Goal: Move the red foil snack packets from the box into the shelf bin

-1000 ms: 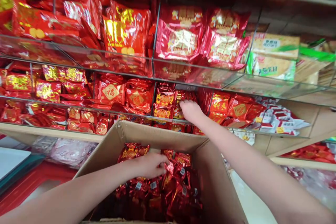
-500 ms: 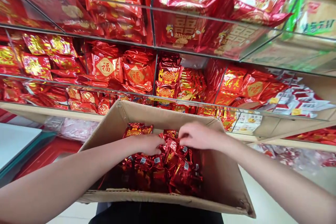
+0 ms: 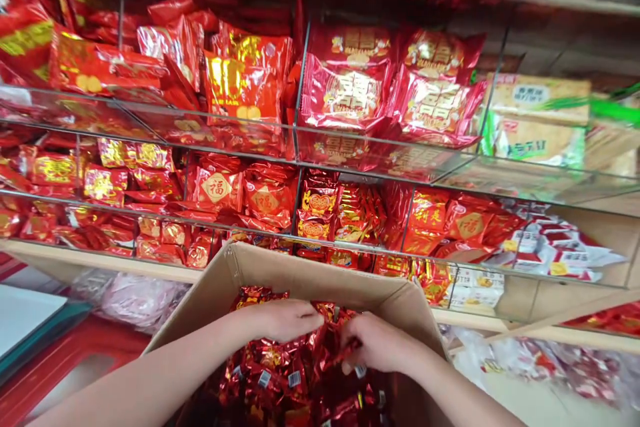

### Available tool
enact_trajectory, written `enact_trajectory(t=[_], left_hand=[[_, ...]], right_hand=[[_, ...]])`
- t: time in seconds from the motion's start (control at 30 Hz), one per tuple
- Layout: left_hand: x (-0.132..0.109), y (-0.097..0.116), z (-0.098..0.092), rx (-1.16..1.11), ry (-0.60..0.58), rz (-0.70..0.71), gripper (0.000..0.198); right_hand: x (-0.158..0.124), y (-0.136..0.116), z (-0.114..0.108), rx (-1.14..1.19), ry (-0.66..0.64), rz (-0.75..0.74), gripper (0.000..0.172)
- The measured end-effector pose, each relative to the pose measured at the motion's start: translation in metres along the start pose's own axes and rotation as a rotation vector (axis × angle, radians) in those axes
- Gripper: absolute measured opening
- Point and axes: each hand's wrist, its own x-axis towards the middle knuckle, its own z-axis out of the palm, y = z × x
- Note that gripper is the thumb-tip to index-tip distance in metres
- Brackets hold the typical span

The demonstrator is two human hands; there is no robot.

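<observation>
An open cardboard box (image 3: 300,273) sits in front of me, full of small red foil snack packets (image 3: 280,380). Both my hands are down inside it. My left hand (image 3: 287,318) has its fingers curled round some of the red packets near the box's middle. Close beside it, my right hand (image 3: 377,343) pinches a red packet between fingers and thumb. The two hands almost touch over the pile.
Glass-fronted shelf bins (image 3: 380,177) behind the box hold red and gold packets; the bin straight ahead (image 3: 345,213) has upright small red packs. Beige and green bags (image 3: 535,120) lie upper right, white packs (image 3: 555,250) lower right. A red counter (image 3: 65,367) is at left.
My right hand has come back from the shelf bin into the box and closed on a packet. The view tilted down, then up again. My left hand stayed in the box.
</observation>
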Motion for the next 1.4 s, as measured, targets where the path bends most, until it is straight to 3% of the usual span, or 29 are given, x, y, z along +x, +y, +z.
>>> enact_trajectory(t=[0.13,0.2,0.27,0.37,0.43,0.57,0.73,0.83,0.9,1.07,1.13,1.2,1.4], left_hand=[[-0.001,0.005,0.0,-0.598,-0.166,-0.261,0.066],[-0.002,0.008,0.001,-0.802,-0.173,-0.218,0.057],[-0.003,0.012,0.001,-0.907,-0.055,-0.102,0.049],[-0.002,0.019,-0.001,-0.894,0.204,0.065,0.051],[-0.001,0.023,-0.002,-0.837,0.303,0.153,0.053],[-0.001,0.025,-0.005,-0.856,0.362,0.243,0.039],[-0.001,0.026,-0.006,-0.859,0.403,0.276,0.032],[0.0,0.025,-0.007,-0.722,0.451,0.318,0.029],[-0.001,0.024,-0.011,-0.518,0.54,0.373,0.027],[-0.006,0.018,-0.033,0.396,0.865,0.647,0.029],[-0.005,0.015,-0.039,0.706,0.889,0.594,0.039],[-0.001,0.012,-0.04,0.908,0.866,0.47,0.051],[0.011,0.006,-0.034,1.113,0.801,0.307,0.065]], right_hand=[[-0.003,-0.02,-0.017,0.097,0.352,-0.056,0.012],[-0.005,-0.028,-0.021,0.172,0.429,-0.092,0.013],[-0.006,-0.03,-0.022,0.298,0.471,-0.124,0.017],[-0.004,-0.027,-0.02,0.634,0.482,-0.046,0.036],[-0.002,-0.022,-0.018,0.837,0.425,0.027,0.043],[0.001,-0.018,-0.017,0.972,0.383,0.04,0.027],[0.002,-0.022,-0.017,1.016,0.394,-0.002,0.028],[0.001,-0.026,-0.02,0.978,0.365,0.0,0.032],[-0.002,-0.027,-0.028,0.974,0.412,0.018,0.029],[0.002,-0.023,-0.078,1.25,0.764,0.0,0.02],[0.017,-0.023,-0.102,1.313,0.868,-0.024,0.019],[0.039,-0.026,-0.124,1.296,0.893,-0.034,0.019],[0.121,-0.026,-0.17,1.057,1.137,0.06,0.016]])
